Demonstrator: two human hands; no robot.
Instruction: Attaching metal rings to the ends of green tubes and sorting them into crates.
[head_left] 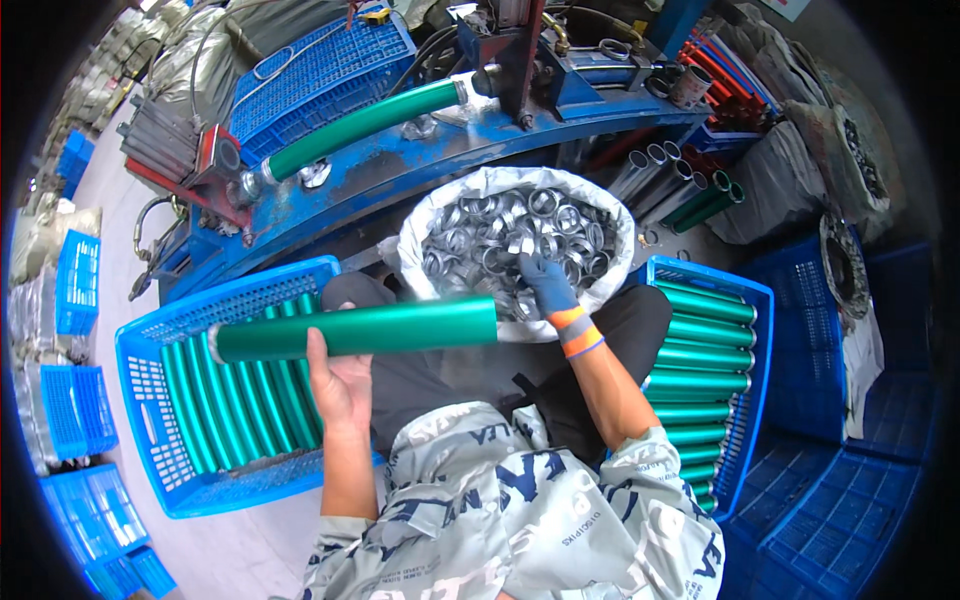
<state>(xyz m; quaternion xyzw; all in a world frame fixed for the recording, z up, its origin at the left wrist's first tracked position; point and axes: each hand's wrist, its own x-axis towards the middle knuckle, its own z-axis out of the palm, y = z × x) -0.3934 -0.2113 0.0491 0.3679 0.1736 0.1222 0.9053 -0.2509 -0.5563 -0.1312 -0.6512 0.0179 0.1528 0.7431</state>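
Note:
Bare, my left hand (pixel 344 385) grips a green metal tube (pixel 390 328) from below and holds it level across my lap. A silvery ring or cap (pixel 213 343) sits on the tube's left end; its right end is slightly blurred. My right hand (pixel 550 286), in a blue-grey glove with an orange cuff, reaches into a white sack (pixel 412 240) full of loose metal rings (pixel 478 232). Its fingertips are closed at a shiny metal ring (pixel 521 243) on top of the pile, partly hidden among the others.
A blue crate (pixel 150 420) of green tubes stands at left, another (pixel 758 370) at right. Beyond the sack, a blue machine bench (pixel 385 190) carries a second green tube (pixel 365 125) between its end fittings. Loose tubes (pixel 690 195) lean at the back right.

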